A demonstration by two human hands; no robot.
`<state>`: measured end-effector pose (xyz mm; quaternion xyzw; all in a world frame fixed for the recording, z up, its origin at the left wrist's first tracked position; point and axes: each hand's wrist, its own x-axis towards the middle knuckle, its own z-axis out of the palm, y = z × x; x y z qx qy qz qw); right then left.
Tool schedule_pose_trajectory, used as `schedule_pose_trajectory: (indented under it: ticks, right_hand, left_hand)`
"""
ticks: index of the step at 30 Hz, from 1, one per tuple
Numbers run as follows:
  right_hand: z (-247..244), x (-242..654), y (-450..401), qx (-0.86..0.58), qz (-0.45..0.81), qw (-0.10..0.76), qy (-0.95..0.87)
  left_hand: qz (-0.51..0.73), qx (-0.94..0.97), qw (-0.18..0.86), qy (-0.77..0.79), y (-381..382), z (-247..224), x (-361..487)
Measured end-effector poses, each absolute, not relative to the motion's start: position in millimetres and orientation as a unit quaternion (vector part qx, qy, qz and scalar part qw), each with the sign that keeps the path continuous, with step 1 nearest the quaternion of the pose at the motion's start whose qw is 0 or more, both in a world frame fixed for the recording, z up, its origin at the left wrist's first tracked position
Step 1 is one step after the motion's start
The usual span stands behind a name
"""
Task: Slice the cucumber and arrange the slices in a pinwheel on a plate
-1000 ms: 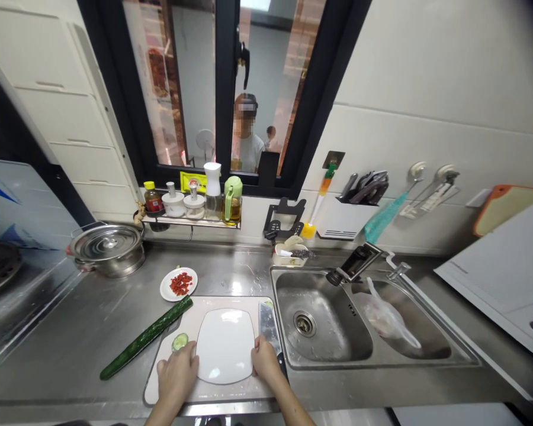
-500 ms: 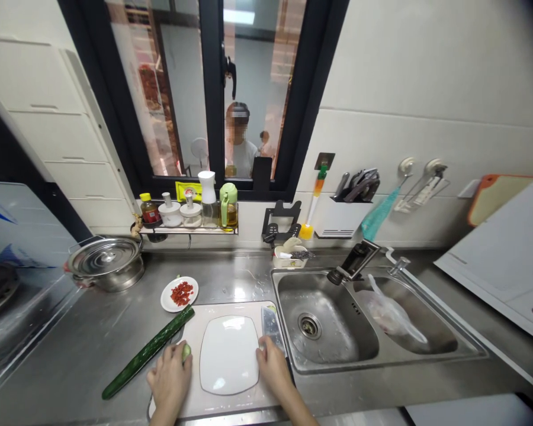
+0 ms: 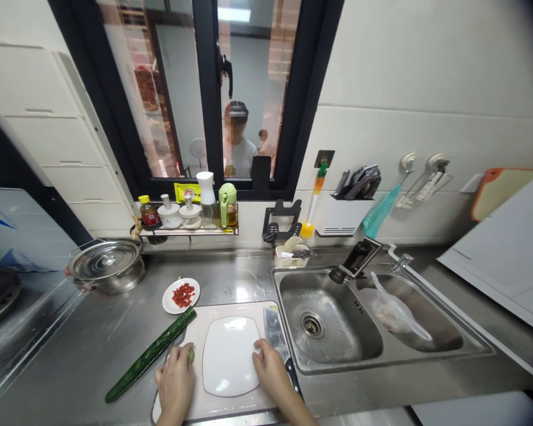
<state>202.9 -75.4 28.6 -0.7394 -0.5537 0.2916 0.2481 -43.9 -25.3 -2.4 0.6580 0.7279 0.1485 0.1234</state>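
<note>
A white square plate with rounded corners [image 3: 231,357] lies on the pale cutting board [image 3: 195,408]. My left hand [image 3: 176,377] is left of the plate, its fingers closed round a small green cucumber piece [image 3: 190,355]. At the plate's right rim is my right hand [image 3: 270,368], fingers bent, with thumb and forefinger slightly apart and nothing visible between them. A kitchen knife [image 3: 274,331] rests on the board's right side, its black handle partly behind my right forearm. One long cucumber [image 3: 151,357] lies left of the board, its upper end at the board's edge.
A small white dish [image 3: 167,303] of chopped red pieces sits behind the cucumber. A lidded steel pot [image 3: 115,273] stands at the back left. The double sink [image 3: 288,296] is on the right, with a plastic bag [image 3: 393,313] in its farther basin. Condiments line a shelf [image 3: 204,231].
My right hand has moved slightly left, over the plate's right rim, and more of the knife handle shows. The left hand still holds the cucumber piece. The view has shifted a little.
</note>
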Motion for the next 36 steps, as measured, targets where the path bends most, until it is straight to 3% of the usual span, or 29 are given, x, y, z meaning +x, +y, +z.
schedule_pose_trajectory:
  ticks: [6,11,17,22,27,36]
  right_hand:
    - [49.8,185.6,-69.2,-0.696,0.299,0.258,-0.600]
    - [65.0,165.3,-61.2,-0.623,0.337,0.287,-0.645]
    - [58.6,164.7,-57.1,-0.628,0.329,0.296,-0.640]
    - [59.9,169.1,-54.5,-0.641,0.201,0.257,-0.694]
    - [69.2,172.5,-49.4,-0.587,0.080,0.222,-0.775]
    - [70.5,175.9,-34.9,-0.532,0.013,0.172,-0.829]
  left_hand:
    - [0.324,0.629,0.302,0.639,-29.6,10.2,-21.9]
    - [0.391,0.577,0.467,0.544,-34.5,22.5,12.3]
    - [0.399,0.555,0.496,0.535,-35.3,30.7,18.9]
    - [0.378,0.536,0.450,0.606,-38.7,35.6,13.7]
    - [0.380,0.439,0.581,0.570,-32.6,51.9,18.4]
    - [0.332,0.333,0.661,0.585,-15.6,66.4,23.7]
